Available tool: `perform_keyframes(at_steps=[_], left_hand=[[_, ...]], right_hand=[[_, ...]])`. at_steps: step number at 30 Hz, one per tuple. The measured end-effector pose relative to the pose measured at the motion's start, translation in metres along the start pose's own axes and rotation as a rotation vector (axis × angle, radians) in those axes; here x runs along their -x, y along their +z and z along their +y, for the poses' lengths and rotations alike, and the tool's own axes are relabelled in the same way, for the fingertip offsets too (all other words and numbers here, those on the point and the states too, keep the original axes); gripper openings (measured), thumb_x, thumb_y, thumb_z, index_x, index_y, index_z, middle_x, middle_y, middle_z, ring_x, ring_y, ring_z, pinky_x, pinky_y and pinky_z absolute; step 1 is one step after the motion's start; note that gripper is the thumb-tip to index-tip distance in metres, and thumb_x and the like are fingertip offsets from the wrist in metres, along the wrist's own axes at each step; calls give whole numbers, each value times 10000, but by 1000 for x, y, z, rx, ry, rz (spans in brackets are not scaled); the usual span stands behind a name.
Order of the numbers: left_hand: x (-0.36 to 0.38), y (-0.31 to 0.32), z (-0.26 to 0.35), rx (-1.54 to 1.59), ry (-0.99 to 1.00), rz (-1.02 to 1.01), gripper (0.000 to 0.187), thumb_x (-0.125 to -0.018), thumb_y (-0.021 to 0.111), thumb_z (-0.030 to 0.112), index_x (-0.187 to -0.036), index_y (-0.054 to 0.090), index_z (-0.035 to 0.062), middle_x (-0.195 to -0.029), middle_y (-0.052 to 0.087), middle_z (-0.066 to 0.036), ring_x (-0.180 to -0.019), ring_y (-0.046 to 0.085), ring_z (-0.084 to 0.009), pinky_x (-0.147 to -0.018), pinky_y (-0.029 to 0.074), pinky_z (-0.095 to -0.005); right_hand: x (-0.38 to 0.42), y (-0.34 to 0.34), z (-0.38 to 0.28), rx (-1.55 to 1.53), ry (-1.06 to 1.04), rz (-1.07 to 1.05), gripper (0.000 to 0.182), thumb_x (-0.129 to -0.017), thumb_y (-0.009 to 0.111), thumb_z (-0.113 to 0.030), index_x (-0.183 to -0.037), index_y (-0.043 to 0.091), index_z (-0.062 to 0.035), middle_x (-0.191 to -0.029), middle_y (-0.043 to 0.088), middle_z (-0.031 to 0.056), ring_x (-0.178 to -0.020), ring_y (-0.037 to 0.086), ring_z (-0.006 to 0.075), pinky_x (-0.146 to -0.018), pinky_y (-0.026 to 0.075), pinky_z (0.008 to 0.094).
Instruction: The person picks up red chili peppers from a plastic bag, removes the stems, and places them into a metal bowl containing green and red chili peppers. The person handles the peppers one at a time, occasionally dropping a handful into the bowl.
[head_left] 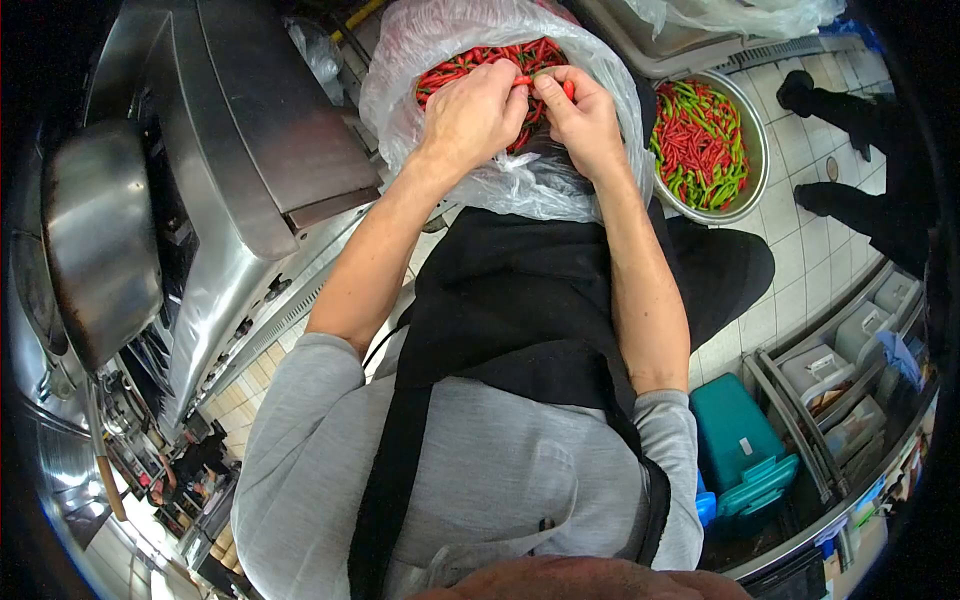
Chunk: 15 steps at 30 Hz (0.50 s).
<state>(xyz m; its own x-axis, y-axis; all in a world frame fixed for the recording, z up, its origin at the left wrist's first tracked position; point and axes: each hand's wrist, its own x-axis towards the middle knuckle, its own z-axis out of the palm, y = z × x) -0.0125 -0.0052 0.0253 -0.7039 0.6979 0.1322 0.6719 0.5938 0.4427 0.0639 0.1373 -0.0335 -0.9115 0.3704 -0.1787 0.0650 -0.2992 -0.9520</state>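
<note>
My left hand is closed in a pinch on a red chili pepper above the opening of a clear plastic bag. Close beside it, my right hand pinches the stem end of the same pepper. A bit of red, apparently another chili, shows at the curled fingers of my right hand. Many red chilies with green stems fill the bag below both hands. To the right, a round metal bowl on the tiled floor contains red chilies and green ones.
A stainless steel cooking unit stands at the left, with a large metal pan beside it. Another person's dark legs are at the right. Teal containers and a rack of grey bins occupy the lower right.
</note>
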Motion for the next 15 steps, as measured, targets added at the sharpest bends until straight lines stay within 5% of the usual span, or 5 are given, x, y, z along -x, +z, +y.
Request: perform_keyframes(at_steps=[13, 15], left_hand=[[2, 7, -6, -127, 235, 31, 168, -968, 595, 208, -1011, 570, 47, -884, 631, -164, -835, 646, -386, -746, 511, -482], [-2, 14, -13, 82, 264, 41, 199, -1003, 573, 225, -1043, 573, 30, -855, 623, -133, -786, 652, -310, -720, 515, -429]], right_hand=[[0, -2, -4, -25, -15, -18, 135, -960, 606, -167, -967, 671, -49, -704, 535, -53, -565, 451, 33, -467, 345, 214], [2, -6, -8, -282, 124, -57, 115, -954, 598, -151, -972, 658, -54, -699, 521, -57, -542, 421, 26, -448, 317, 202]])
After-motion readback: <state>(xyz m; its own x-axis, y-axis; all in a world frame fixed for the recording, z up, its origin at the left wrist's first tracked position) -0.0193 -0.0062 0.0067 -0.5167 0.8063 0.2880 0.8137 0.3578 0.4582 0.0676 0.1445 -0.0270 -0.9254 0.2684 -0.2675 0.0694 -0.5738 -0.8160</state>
